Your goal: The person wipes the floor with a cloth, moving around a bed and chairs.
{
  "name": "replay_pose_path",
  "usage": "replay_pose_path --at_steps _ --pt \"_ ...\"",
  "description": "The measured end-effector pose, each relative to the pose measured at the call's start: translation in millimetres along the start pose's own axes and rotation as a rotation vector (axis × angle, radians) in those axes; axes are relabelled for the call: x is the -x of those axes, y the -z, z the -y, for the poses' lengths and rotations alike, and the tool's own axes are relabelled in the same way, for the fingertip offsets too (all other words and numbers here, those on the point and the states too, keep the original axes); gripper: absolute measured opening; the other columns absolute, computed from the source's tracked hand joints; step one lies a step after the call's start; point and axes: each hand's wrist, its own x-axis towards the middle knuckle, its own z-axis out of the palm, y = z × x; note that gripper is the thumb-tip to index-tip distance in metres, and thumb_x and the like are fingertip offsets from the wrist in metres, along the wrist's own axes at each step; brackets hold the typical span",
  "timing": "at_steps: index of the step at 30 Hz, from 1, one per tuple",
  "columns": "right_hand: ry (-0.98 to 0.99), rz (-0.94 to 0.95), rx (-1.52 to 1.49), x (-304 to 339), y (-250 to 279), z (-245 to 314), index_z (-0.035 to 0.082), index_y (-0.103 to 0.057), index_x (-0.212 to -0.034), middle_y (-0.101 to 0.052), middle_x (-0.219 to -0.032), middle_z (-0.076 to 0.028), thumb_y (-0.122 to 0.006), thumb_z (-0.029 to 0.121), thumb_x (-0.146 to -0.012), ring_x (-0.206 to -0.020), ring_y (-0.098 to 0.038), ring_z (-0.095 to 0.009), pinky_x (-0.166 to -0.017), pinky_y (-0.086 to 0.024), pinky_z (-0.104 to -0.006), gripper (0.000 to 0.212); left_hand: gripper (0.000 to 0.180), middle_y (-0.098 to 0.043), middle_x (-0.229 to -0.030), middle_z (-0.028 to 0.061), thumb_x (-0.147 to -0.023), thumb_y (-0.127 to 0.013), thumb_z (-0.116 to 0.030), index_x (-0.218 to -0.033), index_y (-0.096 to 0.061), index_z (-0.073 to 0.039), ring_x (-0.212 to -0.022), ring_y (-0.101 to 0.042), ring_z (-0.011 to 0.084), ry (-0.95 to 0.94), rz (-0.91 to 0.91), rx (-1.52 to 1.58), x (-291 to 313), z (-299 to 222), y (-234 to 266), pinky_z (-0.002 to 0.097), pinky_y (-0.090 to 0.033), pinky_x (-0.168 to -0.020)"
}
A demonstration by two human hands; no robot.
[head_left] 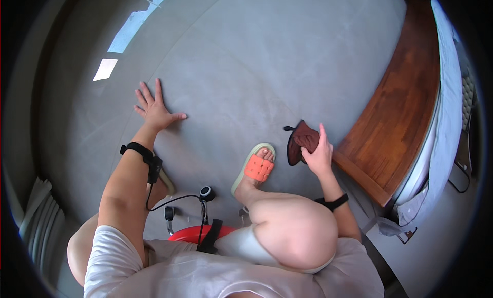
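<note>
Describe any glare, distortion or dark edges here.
Head view: bright patches wash out the floor at upper left; head view: the wooden frame bows at right, and the corners fall to black; head view: the maroon cloth item is dark, but its folds show.

Floor (328, 46): grey, smooth, softly mottled, spanning the upper and middle frame; faint thin lines cross it. Light patches on floor, 2: bluish patch (126, 33), long and irregular, upper left; whitish patch (105, 70), small, 4-sided, just below it. Dark brown band (47, 46): along the floor's edge, far left. Ribbed item (41, 221): pale, lower left, kind unclear. Wooden bed frame (398, 100): red-brown, visible grain, broad flat border, running from upper right to lower right. Bedding (446, 67): pale blue, beyond the wood. Quilted item (468, 95): beige, far right edge, partly visible.
</note>
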Motion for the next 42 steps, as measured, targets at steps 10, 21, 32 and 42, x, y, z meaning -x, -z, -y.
replay_pose_path --at_steps 10,21,32,42 --pt "-0.075 -0.200 -0.282 -65 -29 4 0.010 -0.049 -0.128 -0.049 -0.121 -0.019 -0.067 0.034 -0.082 -0.113 -0.048 -0.037 -0.095 -0.041 -0.0417 0.055 0.137 0.020 -0.152 0.0185 -0.047 -0.088 -0.049 -0.150 0.000 -0.028 -0.141 0.015 0.0392 0.041 0.018 -0.052 1 -6 1 0.0635 -0.003 -0.106" --pt "0.623 -0.024 -0.094 -95 -104 113 0.021 -0.051 -0.126 -0.039 -0.141 -0.011 -0.074 0.025 -0.069 -0.128 -0.038 -0.034 -0.093 -0.040 -0.0538 0.061 0.143 0.016 -0.152 0.0222 -0.044 -0.086 -0.058 -0.149 0.005 -0.025 -0.140 0.014 0.0429 0.019 -0.039 -0.124 -4 3 -14 0.0676 -0.006 -0.104" --pt "-0.338 -0.277 -0.062 -146 -76 -9 0.031 -0.055 -0.117 -0.045 -0.123 -0.013 -0.058 0.018 -0.082 -0.104 -0.051 -0.038 -0.083 -0.047 -0.0474 0.038 0.143 0.017 -0.153 0.0202 -0.044 -0.087 -0.056 -0.149 0.004 -0.025 -0.140 0.016 0.0415 -0.001 -0.045 -0.093 0 3 -20 0.0686 -0.005 -0.103" --pt "-0.300 -0.021 0.109 -144 -39 -29 0.025 -0.050 -0.127 -0.046 -0.121 -0.019 -0.041 0.016 -0.091 -0.102 -0.054 -0.039 -0.084 -0.047 -0.0461 0.038 0.144 0.016 -0.153 0.0202 -0.042 -0.085 -0.060 -0.149 0.004 -0.025 -0.140 0.016 0.0413 -0.049 -0.070 -0.066 -2 3 -24 0.0687 -0.004 -0.103"
